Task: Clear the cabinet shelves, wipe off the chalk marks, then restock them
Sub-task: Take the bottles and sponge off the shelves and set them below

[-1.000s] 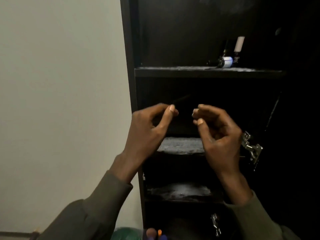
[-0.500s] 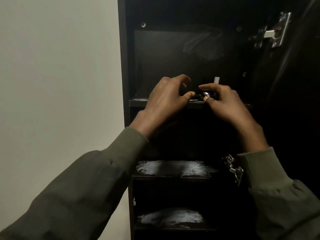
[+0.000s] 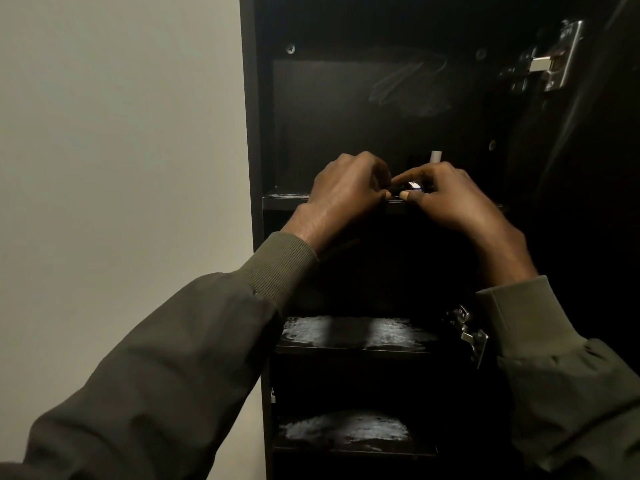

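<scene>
A tall black cabinet stands open in front of me. Both hands are at the front edge of its upper shelf (image 3: pixel 282 199). My left hand (image 3: pixel 346 192) has its fingers curled and its fingertips pinch the left end of a small dark item with a shiny white end (image 3: pixel 414 184). My right hand (image 3: pixel 450 199) pinches the same item between index finger and thumb. Behind the hands a white-capped bottle (image 3: pixel 435 156) stands on the shelf, mostly hidden. Two lower shelves carry smeared white chalk, the middle shelf (image 3: pixel 356 332) and the lowest shelf (image 3: pixel 343 429). Faint chalk scribble (image 3: pixel 412 88) marks the back panel.
A plain pale wall (image 3: pixel 121 150) fills the left side. The cabinet's left side panel (image 3: pixel 251 133) runs upright beside it. Metal hinges sit on the right, an upper hinge (image 3: pixel 554 60) and a lower hinge (image 3: pixel 471 336), with the dark open door beyond.
My view rose from the middle shelves to the upper one. Both hands went up from mid-air to the upper shelf's front edge and closed on the small item there.
</scene>
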A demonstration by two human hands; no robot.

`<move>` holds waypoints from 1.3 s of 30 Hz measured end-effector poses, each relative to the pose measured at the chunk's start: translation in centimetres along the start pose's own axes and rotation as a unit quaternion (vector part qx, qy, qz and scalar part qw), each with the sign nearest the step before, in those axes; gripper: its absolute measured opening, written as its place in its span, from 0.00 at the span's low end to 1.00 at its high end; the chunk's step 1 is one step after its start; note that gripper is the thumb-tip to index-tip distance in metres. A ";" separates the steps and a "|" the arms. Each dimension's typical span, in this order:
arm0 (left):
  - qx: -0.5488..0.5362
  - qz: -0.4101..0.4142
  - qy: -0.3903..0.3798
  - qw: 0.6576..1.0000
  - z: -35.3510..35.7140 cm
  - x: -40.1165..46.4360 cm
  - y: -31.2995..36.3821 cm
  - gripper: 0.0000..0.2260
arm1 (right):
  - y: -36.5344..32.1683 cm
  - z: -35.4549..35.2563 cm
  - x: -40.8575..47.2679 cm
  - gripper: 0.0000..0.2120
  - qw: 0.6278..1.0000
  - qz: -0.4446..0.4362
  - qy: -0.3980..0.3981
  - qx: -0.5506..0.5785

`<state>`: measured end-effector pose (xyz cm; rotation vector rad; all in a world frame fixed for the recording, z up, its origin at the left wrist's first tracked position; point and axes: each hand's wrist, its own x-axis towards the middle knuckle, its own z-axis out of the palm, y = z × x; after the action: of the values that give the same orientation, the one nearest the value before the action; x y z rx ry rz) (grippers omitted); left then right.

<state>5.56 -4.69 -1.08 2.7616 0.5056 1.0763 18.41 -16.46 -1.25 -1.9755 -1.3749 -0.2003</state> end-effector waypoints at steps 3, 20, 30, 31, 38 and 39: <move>0.004 -0.001 0.029 1.000 0.0 -0.1 0.3 0.08 | 0.0 0.0 0.0 0.15 1.000 -0.006 0.014 0.003; -0.143 0.024 0.188 0.972 -0.6 -1.4 2.2 0.09 | -1.6 1.1 -2.1 0.16 0.980 -0.057 0.154 0.111; -0.208 0.065 0.196 0.956 -1.7 -4.5 2.5 0.13 | -1.9 2.8 -4.6 0.14 0.953 -0.122 0.173 0.216; -0.211 0.067 0.194 0.956 -1.7 -5.2 2.4 0.12 | -1.9 3.1 -5.1 0.14 0.952 -0.125 0.165 0.227; -0.219 0.051 0.139 0.964 0.0 -11.8 1.0 0.13 | -1.6 6.5 -10.2 0.12 0.955 -0.107 0.094 0.259; -0.220 0.035 0.129 0.966 0.7 -13.1 0.6 0.13 | -1.4 7.5 -11.0 0.12 0.955 -0.102 0.079 0.268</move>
<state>-2.79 -9.87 -9.75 2.2810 0.1640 1.3821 10.62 -19.90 -11.59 -1.3436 -1.3535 -0.0640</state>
